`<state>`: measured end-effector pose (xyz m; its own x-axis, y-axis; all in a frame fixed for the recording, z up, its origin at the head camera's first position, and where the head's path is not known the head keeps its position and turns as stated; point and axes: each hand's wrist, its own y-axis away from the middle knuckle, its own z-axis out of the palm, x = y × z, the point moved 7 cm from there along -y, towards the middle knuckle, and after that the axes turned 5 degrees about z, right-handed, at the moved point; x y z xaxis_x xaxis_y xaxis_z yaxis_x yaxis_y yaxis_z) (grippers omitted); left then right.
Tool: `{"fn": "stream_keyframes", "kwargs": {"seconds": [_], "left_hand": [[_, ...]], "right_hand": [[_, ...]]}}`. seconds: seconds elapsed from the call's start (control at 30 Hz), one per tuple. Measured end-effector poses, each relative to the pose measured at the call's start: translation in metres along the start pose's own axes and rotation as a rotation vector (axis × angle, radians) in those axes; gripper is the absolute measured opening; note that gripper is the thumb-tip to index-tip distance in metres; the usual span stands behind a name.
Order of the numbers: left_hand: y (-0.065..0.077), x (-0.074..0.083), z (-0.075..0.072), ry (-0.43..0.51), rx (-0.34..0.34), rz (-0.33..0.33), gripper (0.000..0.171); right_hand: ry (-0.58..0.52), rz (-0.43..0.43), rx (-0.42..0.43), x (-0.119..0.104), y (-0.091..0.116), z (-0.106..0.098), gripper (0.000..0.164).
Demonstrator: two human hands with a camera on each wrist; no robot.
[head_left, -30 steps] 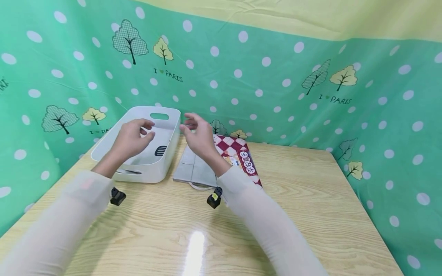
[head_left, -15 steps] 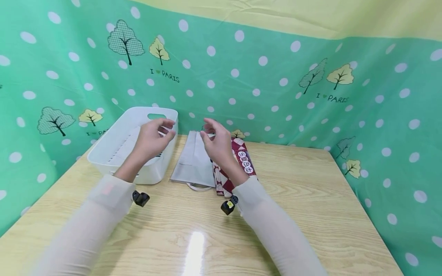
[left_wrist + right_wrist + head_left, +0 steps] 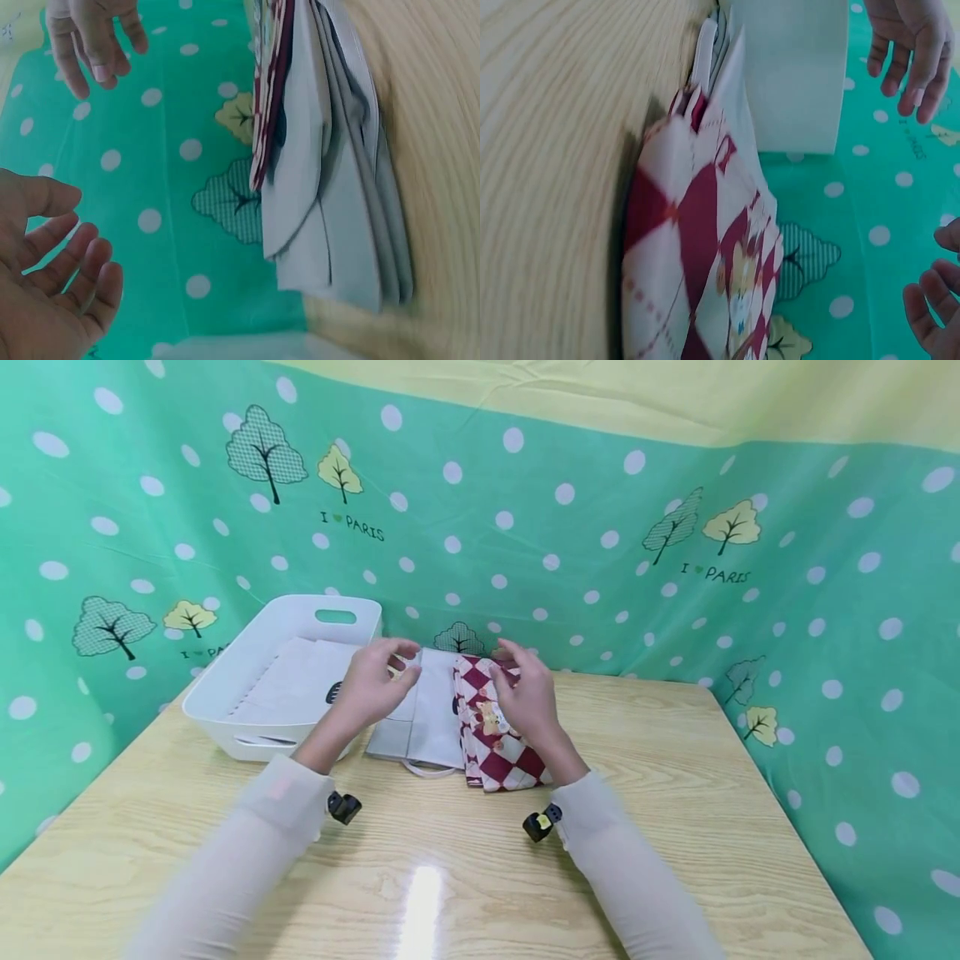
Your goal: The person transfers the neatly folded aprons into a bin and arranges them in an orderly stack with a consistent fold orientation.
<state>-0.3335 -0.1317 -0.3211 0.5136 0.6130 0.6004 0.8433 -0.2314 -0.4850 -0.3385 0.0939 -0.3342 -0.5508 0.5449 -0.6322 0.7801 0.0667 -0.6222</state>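
My left hand hovers with relaxed fingers between the white basket and a folded grey cloth item with a pale strap. To its right, my right hand is held above a folded cloth with dark red and cream diamonds and a cartoon animal print. Neither hand holds anything. In the left wrist view, the patterned cloth overlaps the layered grey item. Both stacks lie on the table. The right wrist view shows the diamond cloth up close, apart from my right hand's fingers.
Inside the basket lies a pale flat thing, and a black slotted shape shows near its right wall. Wood-grain table extends to the right and front. A green dotted curtain hangs behind and at both sides.
Both hands have moved right, the left from over the basket to its right edge, the right from over the grey item to over the patterned cloth. The stacked things stay put.
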Motion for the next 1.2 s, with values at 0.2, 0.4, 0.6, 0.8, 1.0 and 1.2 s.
{"fn": "stream_keyframes", "kwargs": {"seconds": [0.2,0.4,0.6,0.8,1.0,1.2], "left_hand": [[-0.002,0.001,0.02,0.026,-0.005,-0.021,0.031],[-0.001,-0.004,0.034,0.063,-0.003,-0.065,0.032],[0.001,-0.009,0.048,0.096,-0.037,-0.119,0.033],[0.004,-0.013,0.059,0.132,-0.033,-0.166,0.032],[0.003,-0.015,0.07,0.18,-0.046,-0.193,0.031],[0.001,-0.027,0.086,0.201,-0.081,-0.273,0.038]], "right_hand": [[0.006,0.039,0.044,0.022,0.01,-0.021,0.039],[-0.011,0.102,0.048,0.04,0.016,-0.032,0.038],[-0.027,0.194,0.042,0.056,0.018,-0.039,0.037],[-0.062,0.294,0.012,0.07,0.018,-0.04,0.038],[-0.107,0.362,0.005,0.08,0.019,-0.041,0.038],[-0.065,0.432,-0.038,0.093,0.019,-0.04,0.037]]}}
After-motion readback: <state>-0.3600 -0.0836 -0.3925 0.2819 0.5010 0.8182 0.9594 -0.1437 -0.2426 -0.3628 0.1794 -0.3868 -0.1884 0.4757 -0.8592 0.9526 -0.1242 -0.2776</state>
